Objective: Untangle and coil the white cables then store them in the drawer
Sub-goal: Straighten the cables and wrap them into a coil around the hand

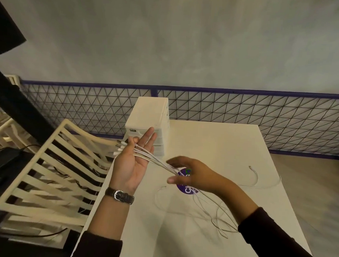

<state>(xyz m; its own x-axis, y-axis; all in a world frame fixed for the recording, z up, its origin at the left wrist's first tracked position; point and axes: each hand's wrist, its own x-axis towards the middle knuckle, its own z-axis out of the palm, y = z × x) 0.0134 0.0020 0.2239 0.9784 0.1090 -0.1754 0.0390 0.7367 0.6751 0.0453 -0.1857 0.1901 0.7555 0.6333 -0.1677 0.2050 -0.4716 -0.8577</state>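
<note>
My left hand (133, 161) is raised palm up over the table's left edge, its thumb pinning several white cables (154, 158) across the fingers. The plug ends stick out to the left of the hand. The cables run down to the right into my right hand (190, 175), whose fingers curl loosely around the bundle. Below it the loose cable lengths (215, 212) trail in loops over the white table (212, 141). A white drawer unit (151, 116) stands at the table's far left corner behind my left hand, its drawers closed.
A cream slatted chair (53, 174) stands left of the table. A round purple sticker (185, 188) lies on the tabletop under my right hand. One cable end (254, 173) curves toward the table's right edge. A wire mesh fence (242, 111) runs behind the table.
</note>
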